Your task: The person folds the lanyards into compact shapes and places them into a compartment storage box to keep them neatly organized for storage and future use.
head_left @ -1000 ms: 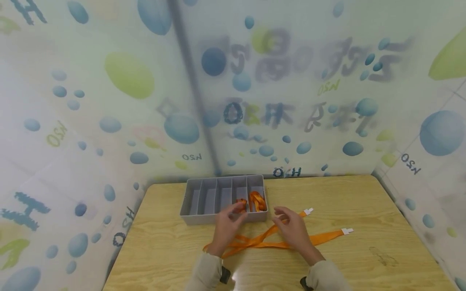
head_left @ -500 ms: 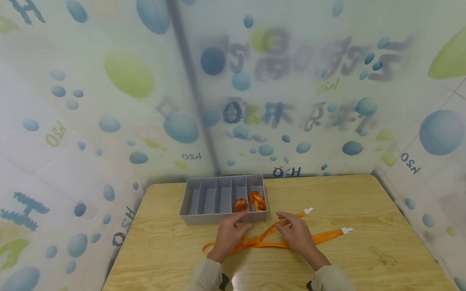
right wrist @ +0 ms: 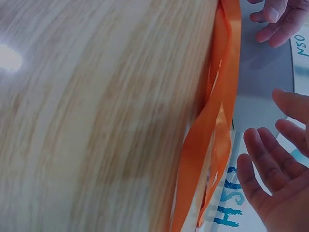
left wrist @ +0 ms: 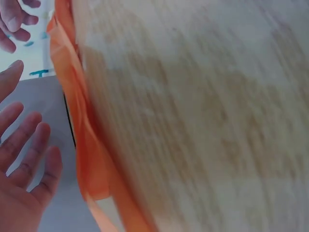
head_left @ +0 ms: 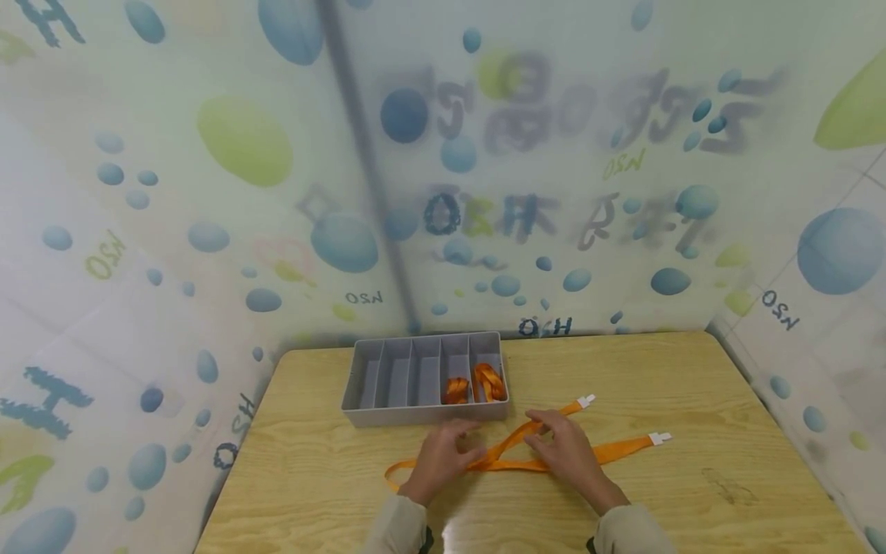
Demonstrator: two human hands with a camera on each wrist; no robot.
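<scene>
An orange ribbon lanyard (head_left: 512, 439) lies crossed over itself on the table, its two white clip ends (head_left: 660, 438) toward the right. My left hand (head_left: 443, 459) is over its looped left part and covers some of it. Relaxed, slightly bent fingers show in the left wrist view, with nothing in that hand (left wrist: 29, 179). My right hand (head_left: 566, 454) hovers over the two strands nearer the clips. Its fingers are loosely spread and hold nothing in the right wrist view, where the ribbon (right wrist: 210, 125) runs beside that hand (right wrist: 280, 183).
Behind the hands stands a grey divided tray (head_left: 394, 417). Its two rightmost compartments each hold a folded orange lanyard (head_left: 490, 382); the others show bare bottoms. The wooden table (head_left: 692, 385) reaches a patterned curtain-like wall (head_left: 595, 254) at the back and sides.
My left hand has drawn back from the tray's second compartment from the right, leaving the folded lanyard there in view. The right hand has shifted slightly toward me.
</scene>
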